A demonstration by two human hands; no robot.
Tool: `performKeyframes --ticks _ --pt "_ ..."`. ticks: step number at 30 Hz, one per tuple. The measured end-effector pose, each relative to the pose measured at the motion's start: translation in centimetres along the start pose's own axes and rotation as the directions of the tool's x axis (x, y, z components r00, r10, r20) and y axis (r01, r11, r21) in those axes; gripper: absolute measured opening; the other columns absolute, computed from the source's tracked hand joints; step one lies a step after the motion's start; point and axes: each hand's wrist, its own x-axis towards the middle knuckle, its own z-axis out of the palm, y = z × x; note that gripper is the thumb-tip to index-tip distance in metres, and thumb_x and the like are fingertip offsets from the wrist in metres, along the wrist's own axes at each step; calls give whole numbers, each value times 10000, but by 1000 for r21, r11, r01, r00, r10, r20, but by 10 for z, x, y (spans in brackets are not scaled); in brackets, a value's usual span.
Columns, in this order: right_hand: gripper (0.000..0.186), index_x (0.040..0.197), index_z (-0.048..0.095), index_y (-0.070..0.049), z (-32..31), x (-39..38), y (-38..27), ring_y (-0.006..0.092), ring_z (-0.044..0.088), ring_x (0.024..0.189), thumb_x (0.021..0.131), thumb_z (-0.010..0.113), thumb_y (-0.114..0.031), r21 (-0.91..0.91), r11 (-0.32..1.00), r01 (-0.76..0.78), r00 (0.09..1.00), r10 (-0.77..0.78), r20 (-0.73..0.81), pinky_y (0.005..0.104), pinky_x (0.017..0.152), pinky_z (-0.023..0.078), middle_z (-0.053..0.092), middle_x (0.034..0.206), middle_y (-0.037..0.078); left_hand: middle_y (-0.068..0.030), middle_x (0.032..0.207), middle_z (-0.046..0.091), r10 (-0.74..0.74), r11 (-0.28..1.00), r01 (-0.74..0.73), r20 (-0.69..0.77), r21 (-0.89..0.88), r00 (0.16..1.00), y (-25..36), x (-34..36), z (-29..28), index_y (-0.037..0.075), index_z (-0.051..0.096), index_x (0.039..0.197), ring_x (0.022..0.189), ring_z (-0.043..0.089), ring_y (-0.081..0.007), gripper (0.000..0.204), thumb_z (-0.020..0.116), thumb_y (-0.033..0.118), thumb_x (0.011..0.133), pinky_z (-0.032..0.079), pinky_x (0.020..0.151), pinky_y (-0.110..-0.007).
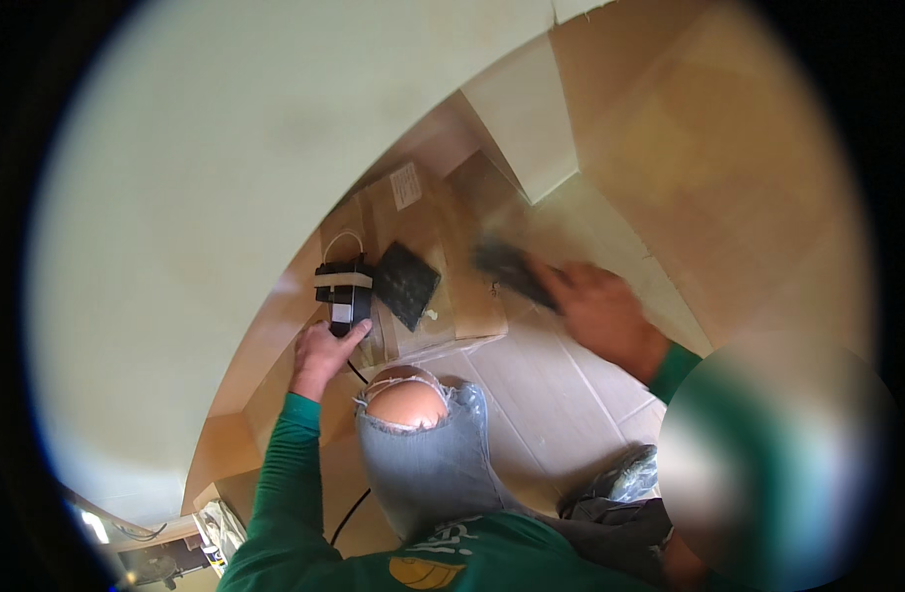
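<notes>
My left hand [324, 350] grips the lower end of a black boxy device [347, 309] with a beige band, a small white label and a pale looped cord. A dark square plate [406, 285] lies just right of it on a cardboard piece [448, 316]. In my right hand [596, 306] is a dark elongated object [517, 271], smeared by motion and held above the right side of the cardboard, apart from the device.
A large white surface [176, 197] arches over the upper left. A tan panel [719, 148] stands at the right, beside pale floor tiles [541, 395]. My bent knee [403, 403] is below the cardboard, near a black cable [349, 515]. Assorted items [219, 533] sit at lower left.
</notes>
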Motion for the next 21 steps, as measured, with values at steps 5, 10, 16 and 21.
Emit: performKeyframes --ticks 5,10,16,21 --pt "510 1376 564 -24 44 83 -56 333 653 908 889 537 -172 -219 962 165 985 -172 -13 424 708 548 633 1018 179 -259 959 725 -11 961 -31 -150 -274 989 0 25 53 -40 711 1010 943 696 -416 761 695 683 773 530 882 -465" --pt "413 1249 651 -12 80 84 -73 277 643 887 887 548 -181 -195 965 177 982 -186 -33 387 659 516 631 984 153 -223 933 734 40 933 -125 -246 -338 968 1 8 33 -24 706 979 904 702 -406 597 732 549 811 532 847 -461" --pt "512 1370 560 -37 23 67 -60 317 649 906 866 558 -125 -110 981 159 985 -165 -47 451 737 534 621 1035 183 -193 994 730 76 873 -272 -437 -405 896 -31 -4 32 -16 693 1097 910 703 -313 505 750 428 862 530 841 -404" --pt "484 1368 567 -79 -50 36 -58 331 655 1002 887 544 -133 -15 996 86 995 -85 59 488 835 522 654 1078 173 -164 1118 711 191 732 -370 -349 -572 917 -78 -36 56 -8 675 1153 1034 659 -323 366 684 286 936 510 915 -418"
